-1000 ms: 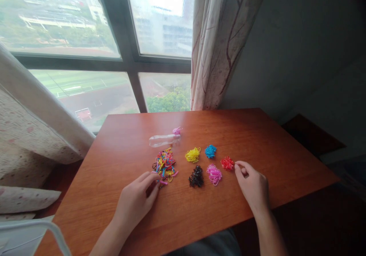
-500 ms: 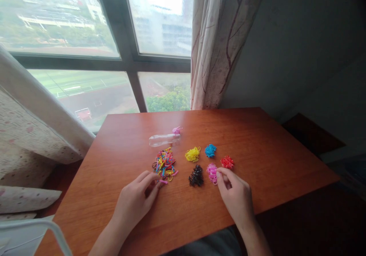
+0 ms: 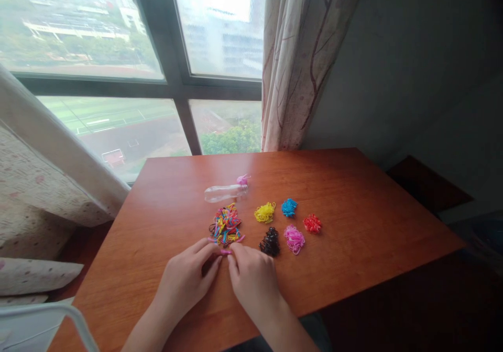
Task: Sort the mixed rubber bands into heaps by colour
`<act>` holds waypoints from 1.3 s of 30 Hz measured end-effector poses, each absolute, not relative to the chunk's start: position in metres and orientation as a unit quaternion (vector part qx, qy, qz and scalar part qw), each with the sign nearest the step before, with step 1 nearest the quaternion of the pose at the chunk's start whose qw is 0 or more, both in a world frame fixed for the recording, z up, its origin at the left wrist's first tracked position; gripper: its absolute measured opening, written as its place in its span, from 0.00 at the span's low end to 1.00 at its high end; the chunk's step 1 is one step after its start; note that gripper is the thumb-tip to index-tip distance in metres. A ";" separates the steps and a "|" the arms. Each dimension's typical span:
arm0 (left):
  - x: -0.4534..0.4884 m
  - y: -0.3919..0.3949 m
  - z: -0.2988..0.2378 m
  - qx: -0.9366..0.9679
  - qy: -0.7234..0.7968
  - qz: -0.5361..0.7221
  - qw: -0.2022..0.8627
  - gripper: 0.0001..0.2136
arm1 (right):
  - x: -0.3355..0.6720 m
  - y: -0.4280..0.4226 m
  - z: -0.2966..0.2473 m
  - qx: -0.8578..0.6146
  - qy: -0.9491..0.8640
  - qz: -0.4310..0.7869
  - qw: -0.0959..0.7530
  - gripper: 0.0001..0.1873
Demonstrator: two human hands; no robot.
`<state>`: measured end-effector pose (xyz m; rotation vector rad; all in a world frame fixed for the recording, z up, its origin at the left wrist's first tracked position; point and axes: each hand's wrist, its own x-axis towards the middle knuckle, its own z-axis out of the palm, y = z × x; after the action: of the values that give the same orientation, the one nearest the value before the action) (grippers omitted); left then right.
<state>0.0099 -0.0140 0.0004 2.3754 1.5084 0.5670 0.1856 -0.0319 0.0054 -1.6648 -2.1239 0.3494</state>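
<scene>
A mixed pile of small coloured rubber bands [image 3: 227, 225] lies on the wooden table [image 3: 353, 205]. My left hand [image 3: 187, 278] rests flat just below that pile, fingers stretched toward a loose pink band [image 3: 225, 251]. My right hand [image 3: 251, 278] sits right beside it, its fingertips pinched together at that same pink band. To the right lie sorted heaps: yellow bands [image 3: 265, 212], blue bands [image 3: 289, 207], red bands [image 3: 312, 223], pink bands [image 3: 294, 239] and black bands [image 3: 270, 242].
A clear plastic bottle [image 3: 223, 191] with a pink cap lies on its side behind the mixed pile. Curtains hang at the window behind the table. A white rail [image 3: 47, 315] crosses the lower left corner. A dark lower surface [image 3: 428, 184] stands to the right.
My right hand has moved left from the red heap, past the pink heap, to the near edge of the mixed pile beside my left hand. The left hand has stayed put.
</scene>
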 end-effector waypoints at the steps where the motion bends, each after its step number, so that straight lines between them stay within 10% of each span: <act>1: 0.010 -0.014 0.000 0.820 0.520 0.196 0.138 0.09 | 0.183 -0.030 0.003 -0.600 -0.764 0.121 0.205 0.05; 22: 0.011 -0.010 0.003 0.761 0.537 0.292 0.219 0.07 | 0.199 -0.055 -0.006 -0.573 -0.734 0.141 0.337 0.10; 39: 0.103 0.025 0.028 0.816 0.541 0.138 0.148 0.06 | 0.244 -0.088 -0.019 -0.553 -0.726 0.123 0.390 0.11</act>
<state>0.1032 0.0246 0.0277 2.3488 1.5557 0.3973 0.2437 -0.0876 -0.0191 -1.4051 -1.8446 0.3116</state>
